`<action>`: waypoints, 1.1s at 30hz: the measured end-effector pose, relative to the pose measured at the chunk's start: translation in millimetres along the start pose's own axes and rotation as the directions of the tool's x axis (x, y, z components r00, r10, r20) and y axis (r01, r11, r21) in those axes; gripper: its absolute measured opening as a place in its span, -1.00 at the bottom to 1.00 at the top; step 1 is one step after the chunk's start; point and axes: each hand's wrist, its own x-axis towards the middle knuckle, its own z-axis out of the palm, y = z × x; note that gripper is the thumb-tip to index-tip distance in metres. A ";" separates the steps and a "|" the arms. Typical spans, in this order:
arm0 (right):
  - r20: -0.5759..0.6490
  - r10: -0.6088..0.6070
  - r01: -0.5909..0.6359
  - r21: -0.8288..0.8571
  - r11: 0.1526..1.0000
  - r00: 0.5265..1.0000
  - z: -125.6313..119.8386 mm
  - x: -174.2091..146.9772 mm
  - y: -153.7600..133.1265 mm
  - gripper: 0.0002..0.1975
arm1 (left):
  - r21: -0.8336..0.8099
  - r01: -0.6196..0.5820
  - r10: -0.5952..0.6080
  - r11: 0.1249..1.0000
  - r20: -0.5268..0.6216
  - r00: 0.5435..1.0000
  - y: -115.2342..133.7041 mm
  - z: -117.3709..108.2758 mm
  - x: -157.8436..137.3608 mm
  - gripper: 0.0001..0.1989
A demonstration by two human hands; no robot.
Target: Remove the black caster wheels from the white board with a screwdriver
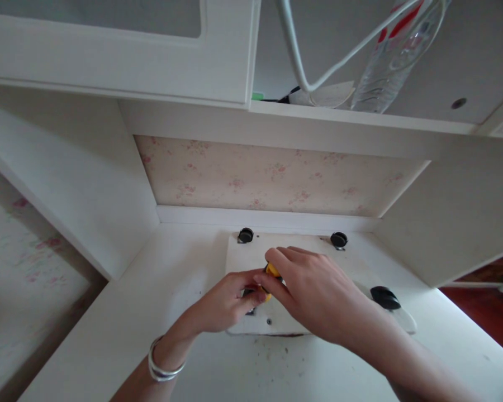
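wht brd (243,262): flat, rounded near-R corner | blk casters (385,297): far-L, far-R, near-R corners | ylw/blk tool (272,270): mostly hidden, above brd's L part

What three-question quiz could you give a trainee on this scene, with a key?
1. Which colour shows on the item between the left hand and the right hand: A) pink, B) yellow, C) blue?
2. True or false: a bangle circles the left wrist.
3. Fill in: above the board, the cupboard holds a clear ____.

Key: 1. B, yellow. 2. True. 3. Bottle.
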 end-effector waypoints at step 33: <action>0.116 -0.215 0.229 -0.129 0.965 0.970 -14.3 2.4 11.6 -0.93 | 0.085 0.061 -0.034 0.994 -0.295 0.955 -5.1 13.2 4.4 -0.80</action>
